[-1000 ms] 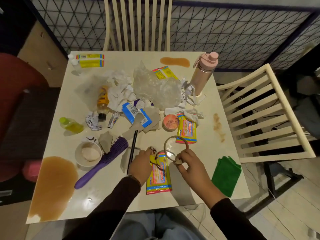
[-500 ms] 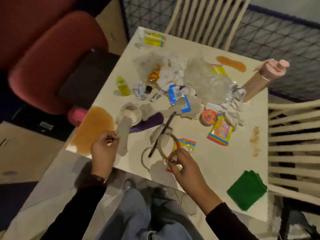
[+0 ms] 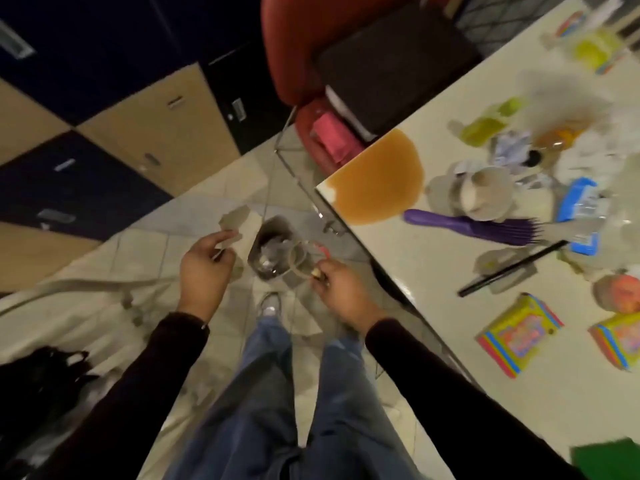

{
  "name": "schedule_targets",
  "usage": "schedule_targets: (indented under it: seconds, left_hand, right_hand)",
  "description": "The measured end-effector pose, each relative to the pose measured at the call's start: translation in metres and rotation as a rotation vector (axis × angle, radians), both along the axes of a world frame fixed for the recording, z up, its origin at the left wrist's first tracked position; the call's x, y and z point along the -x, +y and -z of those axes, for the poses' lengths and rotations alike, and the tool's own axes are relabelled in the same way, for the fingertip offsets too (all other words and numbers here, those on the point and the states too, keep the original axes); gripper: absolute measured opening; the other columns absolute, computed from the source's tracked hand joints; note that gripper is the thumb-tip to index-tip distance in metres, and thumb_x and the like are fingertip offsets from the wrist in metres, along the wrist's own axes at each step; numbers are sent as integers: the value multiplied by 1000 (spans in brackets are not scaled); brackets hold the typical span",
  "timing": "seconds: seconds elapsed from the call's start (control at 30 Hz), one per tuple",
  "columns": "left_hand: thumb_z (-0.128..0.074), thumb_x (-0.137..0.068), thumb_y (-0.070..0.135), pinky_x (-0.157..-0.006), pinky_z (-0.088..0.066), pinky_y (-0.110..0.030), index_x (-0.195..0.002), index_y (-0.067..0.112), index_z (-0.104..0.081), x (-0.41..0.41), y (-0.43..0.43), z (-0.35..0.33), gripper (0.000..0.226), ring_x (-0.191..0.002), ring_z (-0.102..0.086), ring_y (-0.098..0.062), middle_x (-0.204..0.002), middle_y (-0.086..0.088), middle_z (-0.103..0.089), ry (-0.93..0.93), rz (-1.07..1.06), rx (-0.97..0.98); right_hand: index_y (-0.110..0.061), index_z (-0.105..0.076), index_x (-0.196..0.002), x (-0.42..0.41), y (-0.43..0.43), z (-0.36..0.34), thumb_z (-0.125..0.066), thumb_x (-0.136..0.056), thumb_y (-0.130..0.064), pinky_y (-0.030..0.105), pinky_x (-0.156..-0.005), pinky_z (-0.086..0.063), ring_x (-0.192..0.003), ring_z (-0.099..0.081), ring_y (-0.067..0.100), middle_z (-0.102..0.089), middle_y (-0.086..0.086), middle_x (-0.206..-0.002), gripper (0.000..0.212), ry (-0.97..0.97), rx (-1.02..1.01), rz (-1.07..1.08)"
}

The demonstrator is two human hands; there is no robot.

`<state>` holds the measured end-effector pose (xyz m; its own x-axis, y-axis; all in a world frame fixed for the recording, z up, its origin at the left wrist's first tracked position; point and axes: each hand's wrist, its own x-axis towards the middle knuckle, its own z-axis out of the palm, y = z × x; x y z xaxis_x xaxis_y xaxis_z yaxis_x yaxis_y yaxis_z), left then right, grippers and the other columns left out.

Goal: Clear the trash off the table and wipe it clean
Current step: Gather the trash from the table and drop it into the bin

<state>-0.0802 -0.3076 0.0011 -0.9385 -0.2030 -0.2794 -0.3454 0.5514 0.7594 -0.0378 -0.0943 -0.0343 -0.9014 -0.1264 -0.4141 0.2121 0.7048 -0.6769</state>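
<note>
Tape ring, pinched in right hand, hung over bin | cardboard scrap, pinched in left hand, sat just left of it | right hand nearer.

no text, brand, number or sign can be read anywhere. printing is seen on the nearer yellow packet, on the yellow packet at the right edge and on the blue packet, all lying on the counter, but every letter is blurred beyond reading. pale marks are also carried by the round orange lid and by the yellow packet at the far end, and these too are smeared and cannot be made out.
</note>
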Motion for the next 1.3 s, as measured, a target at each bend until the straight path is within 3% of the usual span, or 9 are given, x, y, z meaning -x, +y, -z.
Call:
schedule_targets:
  seconds: [0.2,0.37,0.47,0.6,0.77,0.9,1.0,1.17,1.3]
  left_hand:
    - [-52,-83,-3,-83,-45,-18,-117,16,-65,14,-74,68,41,-94,-62,-23,-121,-9,-63,-164,-20,4]
    - [-50,-84,-4,-75,-55,-33,-117,14,-64,20,-89,151,40,-64,-59,-16,-94,-15,-63,-279,-87,-148]
    - [-57,-78,-4,-76,-56,-34,-116,16,-64,24,-85,220,44,-65,-59,-21,-80,-15,-66,-363,-35,-120]
    - [-56,-78,-9,-67,-43,-9,-118,9,-62,32,-52,286,44,-84,-61,-20,-108,-8,-65,-478,-42,-121]
    - [-51,-93,21,-100,-38,-31,-133,9,-49,44,-19,337,41,-122,-49,-31,-135,-16,-51,-689,93,-145]
    - [-55,-91,24,-99,-44,-36,-122,2,-58,40,-4,280,38,-116,-55,-33,-125,-17,-58,-658,232,-157]
    - [-59,-86,31,-104,-42,-37,-122,12,-62,31,7,195,41,-117,-55,-25,-127,-9,-60,-529,327,-235]
    - [-58,-92,28,-90,-41,-16,-114,25,-64,21,30,51,23,-103,-58,-1,-109,12,-64,-396,486,-327]
    - [-55,-94,26,-84,-46,-13,-103,33,-60,26,75,-34,12,-87,-56,8,-91,24,-60,-251,649,-330]
  right_hand:
    - [-8,-59,-113,42,-69,115,-53,-90,-17,26,-81,-45,-96,-62,26,-64,13,-111,25,-168,-66,24]
    - [-8,-47,-134,71,-108,195,-55,-90,-14,26,-98,-38,-123,-48,29,-51,13,-133,45,-400,-54,-24]
    - [-12,-36,-141,73,-108,238,-63,-86,-10,12,-89,-30,-128,-43,24,-44,8,-141,62,-485,-23,-62]
    - [-8,-48,-130,66,-92,259,-61,-89,-21,25,-93,-37,-122,-50,28,-54,13,-132,45,-483,-93,-60]
    - [-12,-49,-132,45,-61,235,-60,-90,-18,26,-99,-41,-117,-54,22,-54,6,-133,44,-433,23,80]
    - [-14,-54,-126,30,-44,180,-61,-89,-18,34,-96,-48,-108,-60,23,-58,4,-126,37,-396,41,200]
    - [-10,-59,-118,20,-39,111,-61,-89,-16,23,-87,-47,-103,-61,22,-61,3,-111,30,-332,98,269]
    - [-14,-64,-111,1,-12,-16,-62,-87,-16,24,-89,-47,-90,-61,5,-63,-8,-100,24,-176,130,398]
    - [-18,-65,-105,-28,35,-89,-64,-87,-16,5,-68,-42,-70,-58,-9,-64,-12,-93,18,3,155,701]
